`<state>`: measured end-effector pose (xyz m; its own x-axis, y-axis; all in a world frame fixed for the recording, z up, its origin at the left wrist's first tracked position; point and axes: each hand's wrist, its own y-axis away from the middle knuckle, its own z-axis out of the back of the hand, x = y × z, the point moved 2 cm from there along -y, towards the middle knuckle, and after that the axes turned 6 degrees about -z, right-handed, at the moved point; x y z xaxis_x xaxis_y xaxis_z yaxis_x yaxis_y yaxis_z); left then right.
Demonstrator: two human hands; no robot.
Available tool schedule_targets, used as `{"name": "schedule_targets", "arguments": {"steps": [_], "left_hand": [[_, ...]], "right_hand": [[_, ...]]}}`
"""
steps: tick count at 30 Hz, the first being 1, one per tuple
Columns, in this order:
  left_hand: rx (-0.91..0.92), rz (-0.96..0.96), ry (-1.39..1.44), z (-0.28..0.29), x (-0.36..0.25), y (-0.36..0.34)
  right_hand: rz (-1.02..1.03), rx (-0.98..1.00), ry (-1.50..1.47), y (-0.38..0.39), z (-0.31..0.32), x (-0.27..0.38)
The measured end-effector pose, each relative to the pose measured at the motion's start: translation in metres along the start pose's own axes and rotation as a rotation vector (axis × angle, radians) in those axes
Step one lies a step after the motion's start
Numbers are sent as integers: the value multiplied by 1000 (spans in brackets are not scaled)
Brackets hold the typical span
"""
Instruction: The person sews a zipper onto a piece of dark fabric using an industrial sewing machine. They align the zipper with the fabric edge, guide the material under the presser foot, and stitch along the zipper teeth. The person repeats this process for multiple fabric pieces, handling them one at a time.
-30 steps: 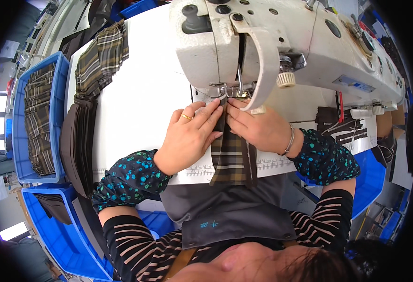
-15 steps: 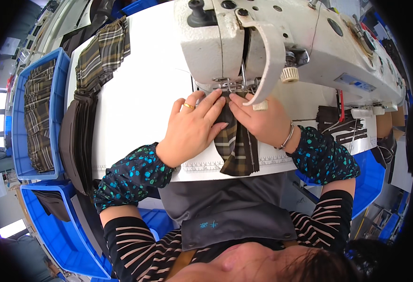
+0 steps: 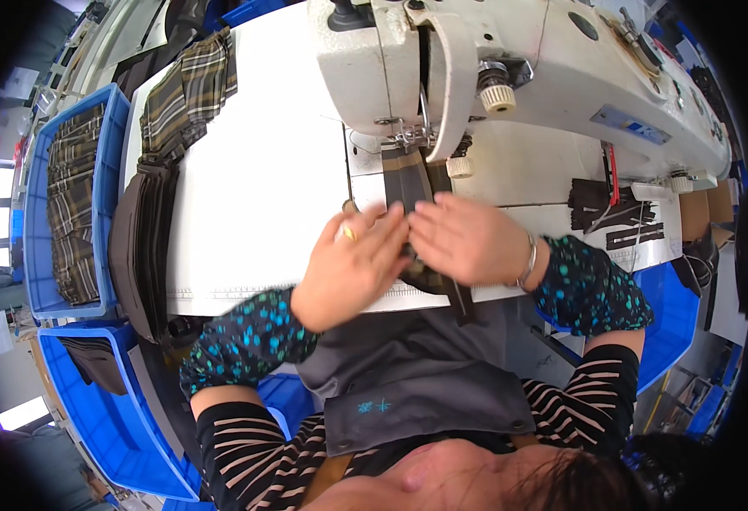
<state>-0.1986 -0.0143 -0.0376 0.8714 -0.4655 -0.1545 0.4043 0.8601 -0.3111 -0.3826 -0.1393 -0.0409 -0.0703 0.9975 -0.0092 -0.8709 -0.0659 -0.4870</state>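
left hand point(image 3: 348, 268) and right hand point(image 3: 469, 243) outstretched, pinch unclear; uneven pull toward the worktop's point(image 3: 255, 187) near edge could skew cloth point(image 3: 405, 183).

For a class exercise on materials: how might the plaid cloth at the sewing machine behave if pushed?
The plaid cloth is probably floppy: its near end looks curved. It appears thin, so likely light. Pushed toward the presser foot, it might wrinkle, since its far end meets it.
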Motion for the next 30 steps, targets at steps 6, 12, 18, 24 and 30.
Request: {"name": "schedule_targets", "arguments": {"steps": [6, 12, 18, 24, 30], "left_hand": [[-163, -161, 27, -2, -41, 41], [-105, -77, 148, 7, -29, 32], [-17, 9, -145, 1, 23, -28], [57, -15, -200, -4, 33, -30], [23, -25, -153, -7, 35, -29]], "right_hand": [[-17, 58, 38, 26, 18, 59], [-55, 36, 82, 31, 13, 69], [-36, 114, 11, 21, 20, 65], [-324, 207, -371, -13, 48, 28], [-159, -116, 49, -21, 29, -5]]}}
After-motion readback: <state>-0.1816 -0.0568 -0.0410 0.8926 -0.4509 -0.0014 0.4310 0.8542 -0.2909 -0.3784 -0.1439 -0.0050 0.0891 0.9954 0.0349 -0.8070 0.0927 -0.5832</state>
